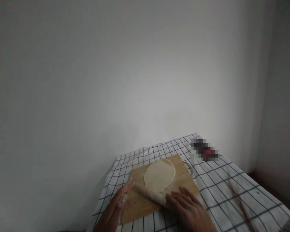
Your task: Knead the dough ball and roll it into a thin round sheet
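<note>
Laid right hand (pixel 187 204) over one end of the pale, cylindrical rolling pin (pixel 151 194), with fingers straight and slightly parted; set left hand (pixel 117 202) at the other end, with fingers outstretched, uncurled. Had thin, roundish dough (pixel 160 175) flat on the floury wooden board (pixel 136 206), just beyond the rolling pin.

A grid of thin dark lines is printed on the white cloth (pixel 215 190). The dough (pixel 159 175) is coloured plain pale cream, the board (pixel 137 206) honey-brown, the rolling pin (pixel 151 194) lighter, whitish tan. Grey is seen on the wall (pixel 145 80); dark grey and red are mixed in the pixelated patch (pixel 204 150).
</note>
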Demonstrator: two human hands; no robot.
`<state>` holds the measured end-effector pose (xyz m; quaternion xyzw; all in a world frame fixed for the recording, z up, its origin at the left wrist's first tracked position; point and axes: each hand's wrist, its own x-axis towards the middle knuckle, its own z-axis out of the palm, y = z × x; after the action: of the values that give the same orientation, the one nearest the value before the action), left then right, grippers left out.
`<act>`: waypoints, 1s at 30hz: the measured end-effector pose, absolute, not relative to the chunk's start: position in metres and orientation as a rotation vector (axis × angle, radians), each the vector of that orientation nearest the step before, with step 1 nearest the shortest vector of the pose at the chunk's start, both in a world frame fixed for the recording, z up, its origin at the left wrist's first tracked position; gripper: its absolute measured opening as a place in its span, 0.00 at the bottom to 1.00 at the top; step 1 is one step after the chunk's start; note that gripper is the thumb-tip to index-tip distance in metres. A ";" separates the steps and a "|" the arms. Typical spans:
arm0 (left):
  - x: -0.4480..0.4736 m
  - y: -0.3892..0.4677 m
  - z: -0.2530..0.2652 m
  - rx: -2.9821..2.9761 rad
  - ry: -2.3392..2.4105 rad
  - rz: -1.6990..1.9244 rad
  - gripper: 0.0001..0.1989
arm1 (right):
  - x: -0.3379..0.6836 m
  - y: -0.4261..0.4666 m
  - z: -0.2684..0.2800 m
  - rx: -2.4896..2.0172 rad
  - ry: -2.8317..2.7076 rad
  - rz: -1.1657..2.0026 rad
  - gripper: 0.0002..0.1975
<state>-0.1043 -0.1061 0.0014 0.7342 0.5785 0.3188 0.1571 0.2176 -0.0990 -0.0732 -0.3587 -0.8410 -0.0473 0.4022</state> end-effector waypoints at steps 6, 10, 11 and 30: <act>-0.076 -0.048 0.040 1.964 1.557 0.935 0.25 | 0.260 -0.060 -0.012 -1.057 -1.776 0.335 0.20; -0.019 0.012 0.052 2.084 1.299 0.776 0.24 | 0.255 0.003 0.007 -1.069 -1.655 0.668 0.15; -0.005 0.028 0.054 2.148 1.259 0.723 0.23 | 0.250 0.021 0.006 -1.074 -1.654 0.666 0.15; 0.026 0.117 0.031 2.449 1.014 0.225 0.15 | 0.236 0.077 -0.017 -1.136 -1.678 0.753 0.22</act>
<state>0.0257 0.1174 0.0312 0.8940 0.3703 0.0820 0.2384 0.2363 0.0768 -0.0172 -0.4638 -0.6849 0.3073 0.4706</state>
